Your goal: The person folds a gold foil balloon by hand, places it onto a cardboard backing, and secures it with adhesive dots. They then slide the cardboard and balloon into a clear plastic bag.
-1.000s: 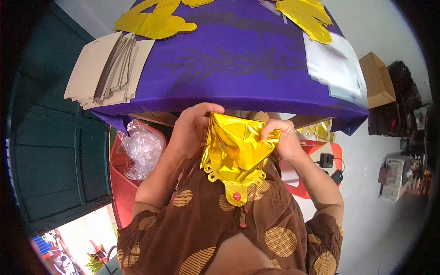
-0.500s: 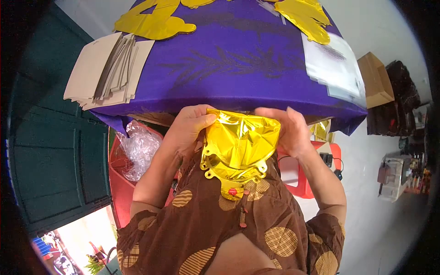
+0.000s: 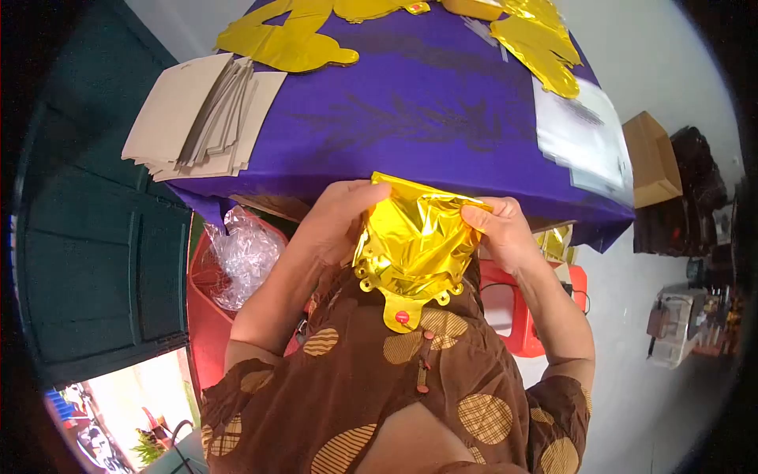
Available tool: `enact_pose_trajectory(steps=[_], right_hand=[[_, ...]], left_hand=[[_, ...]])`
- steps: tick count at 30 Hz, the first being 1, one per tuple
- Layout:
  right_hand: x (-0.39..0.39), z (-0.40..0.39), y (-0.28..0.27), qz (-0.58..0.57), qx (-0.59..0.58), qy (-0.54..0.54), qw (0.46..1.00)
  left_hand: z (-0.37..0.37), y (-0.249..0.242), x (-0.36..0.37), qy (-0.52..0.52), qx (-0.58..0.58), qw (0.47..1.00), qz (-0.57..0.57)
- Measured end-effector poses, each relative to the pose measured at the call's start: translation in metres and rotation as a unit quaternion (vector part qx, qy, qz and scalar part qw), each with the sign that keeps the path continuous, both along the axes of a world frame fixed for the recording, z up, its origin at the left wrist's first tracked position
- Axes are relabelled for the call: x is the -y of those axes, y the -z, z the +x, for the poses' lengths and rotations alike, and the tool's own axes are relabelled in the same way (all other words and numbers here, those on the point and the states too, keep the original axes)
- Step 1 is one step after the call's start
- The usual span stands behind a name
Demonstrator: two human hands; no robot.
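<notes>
A flat, folded gold foil balloon (image 3: 418, 237) hangs in front of my body, its crinkled face towards me. Small tabs with holes line its lower edge, and a longer tab with a red spot points down. My left hand (image 3: 347, 209) pinches the upper left corner, thumb on top and fingers hidden behind the foil. On the upper right edge, my right hand (image 3: 504, 229) grips the foil between thumb and fingers. Both hands are just off the near edge of the purple-covered table (image 3: 379, 142).
Other flat gold foil balloons (image 3: 308, 49) lie at the back of the table. A stack of cards (image 3: 178, 114) sits left, clear plastic sleeves (image 3: 580, 130) right. Below are crumpled clear plastic (image 3: 241, 257) in a red container and a red stool (image 3: 525, 340). A cardboard box (image 3: 651, 158) stands right.
My right hand has closed from beside the foil onto its upper right edge. The balloon is now stretched between both hands and slightly turned. The view has shifted a little.
</notes>
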State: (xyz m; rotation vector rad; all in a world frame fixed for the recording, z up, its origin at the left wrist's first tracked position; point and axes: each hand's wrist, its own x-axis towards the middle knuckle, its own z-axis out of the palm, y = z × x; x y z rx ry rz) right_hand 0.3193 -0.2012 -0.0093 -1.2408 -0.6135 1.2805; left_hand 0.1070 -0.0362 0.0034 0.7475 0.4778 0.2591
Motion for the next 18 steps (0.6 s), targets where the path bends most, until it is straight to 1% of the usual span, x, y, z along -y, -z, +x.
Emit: enact_pose_trajectory(steps=[2,3,4,7,8,9,12,14,15,16,17,18], right_hand=[[-0.001,0.004,0.008,0.015,0.03,0.016,0.999],[-0.002,0.004,0.005,0.014,0.026,0.02,0.999],[-0.003,0.004,0.001,0.013,0.021,0.024,0.999],[-0.004,0.003,-0.015,0.021,-0.007,0.028,0.999],[-0.005,0.004,-0.02,0.026,-0.019,0.029,0.999],[-0.007,0.005,-0.024,0.032,-0.031,0.031,0.999],[-0.012,0.021,-0.028,0.033,0.001,0.037,0.999],[-0.018,0.039,-0.038,0.05,-0.022,0.006,0.998],[-0.024,0.049,-0.046,0.06,-0.032,-0.006,0.998],[-0.028,0.05,-0.05,0.05,-0.035,0.014,0.998],[-0.033,0.05,-0.056,0.037,-0.011,0.021,0.999],[-0.037,0.048,-0.066,0.025,0.011,0.029,0.999]], left_hand=[[0.003,-0.009,0.003,0.026,-0.021,0.999,0.036],[0.004,-0.012,0.004,0.039,-0.031,0.997,0.055],[0.005,-0.009,0.004,0.045,0.01,0.998,0.048],[0.007,-0.002,-0.006,0.072,-0.017,0.995,0.071],[0.011,-0.003,-0.006,0.061,0.008,0.996,0.067],[0.013,-0.005,-0.008,0.062,0.008,0.995,0.079],[0.022,-0.014,-0.019,0.072,0.0,0.99,0.124],[0.028,-0.015,-0.031,0.088,-0.016,0.983,0.159],[0.038,-0.022,-0.036,0.081,-0.007,0.983,0.163],[0.043,-0.028,-0.037,0.071,0.001,0.984,0.163],[0.049,-0.032,-0.039,0.062,0.006,0.985,0.161],[0.054,-0.034,-0.043,0.069,0.042,0.987,0.14]])
